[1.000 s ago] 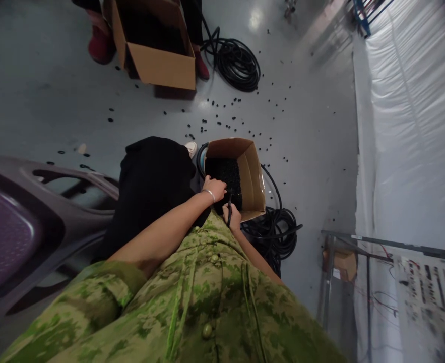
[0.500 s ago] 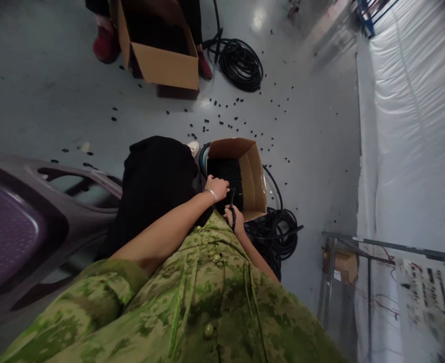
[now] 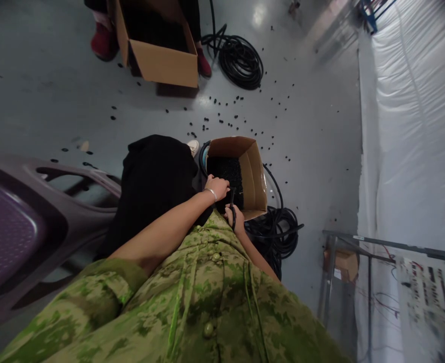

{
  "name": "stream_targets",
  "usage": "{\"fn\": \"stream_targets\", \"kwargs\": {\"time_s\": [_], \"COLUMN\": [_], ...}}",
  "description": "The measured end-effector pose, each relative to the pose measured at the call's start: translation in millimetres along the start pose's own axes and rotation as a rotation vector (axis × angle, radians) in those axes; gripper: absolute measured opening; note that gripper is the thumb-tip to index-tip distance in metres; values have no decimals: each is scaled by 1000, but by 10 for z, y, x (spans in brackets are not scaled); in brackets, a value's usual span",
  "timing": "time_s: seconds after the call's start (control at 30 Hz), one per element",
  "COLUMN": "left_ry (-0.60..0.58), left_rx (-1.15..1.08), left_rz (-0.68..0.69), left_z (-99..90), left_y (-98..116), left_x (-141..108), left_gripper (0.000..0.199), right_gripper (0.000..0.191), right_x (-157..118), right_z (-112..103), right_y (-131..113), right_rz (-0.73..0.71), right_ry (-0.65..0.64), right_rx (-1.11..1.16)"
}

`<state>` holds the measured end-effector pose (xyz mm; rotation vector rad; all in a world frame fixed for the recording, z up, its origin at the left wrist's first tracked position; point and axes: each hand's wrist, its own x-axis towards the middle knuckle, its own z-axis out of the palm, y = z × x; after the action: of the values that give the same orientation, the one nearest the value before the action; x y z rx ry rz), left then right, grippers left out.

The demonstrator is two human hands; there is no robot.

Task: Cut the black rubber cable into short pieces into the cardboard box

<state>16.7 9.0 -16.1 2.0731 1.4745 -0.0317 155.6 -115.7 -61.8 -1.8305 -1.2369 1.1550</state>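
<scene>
Over the open cardboard box (image 3: 255, 179), my left hand (image 3: 217, 187) has its fingers closed in a pinch. Whatever lies between the fingertips is dark and too small to make out against the box's contents. My right hand (image 3: 239, 221) grips black-handled scissors (image 3: 233, 218), with the blades pointing away from me, close to the left fingertips. Inside the box lies a heap of small black pieces (image 3: 228, 169). A coil of black hose (image 3: 282, 234) rests on the floor to the right of the box.
Small black rings lie scattered on the grey floor (image 3: 313, 151). Ahead, a person in red shoes (image 3: 103, 43) is beside a larger cardboard box (image 3: 165, 63) and another black hose coil (image 3: 241, 63). A purple-grey plastic chair (image 3: 6, 232) is at left, a metal frame (image 3: 330, 272) at right.
Both hands and the scissors stay in nearly the same place. The view has shifted very slightly.
</scene>
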Motion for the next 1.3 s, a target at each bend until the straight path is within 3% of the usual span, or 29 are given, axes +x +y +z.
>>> {"fn": "stream_targets", "kwargs": {"time_s": [0.37, 0.93, 1.3], "left_ry": [-31, -52, -70], "left_rx": [20, 58, 69], "left_rz": [14, -1, -13], "left_z": [-36, 13, -5], "left_y": [-3, -74, -68], "left_x": [1, 57, 48], "left_gripper": [32, 33, 33], "right_gripper": [44, 27, 27], "right_x": [16, 62, 63], "right_z": [13, 87, 64], "right_y": [53, -38, 1], "right_rz": [-45, 2, -58], "right_ry": [24, 71, 67], "right_rx": [-124, -293, -165]}}
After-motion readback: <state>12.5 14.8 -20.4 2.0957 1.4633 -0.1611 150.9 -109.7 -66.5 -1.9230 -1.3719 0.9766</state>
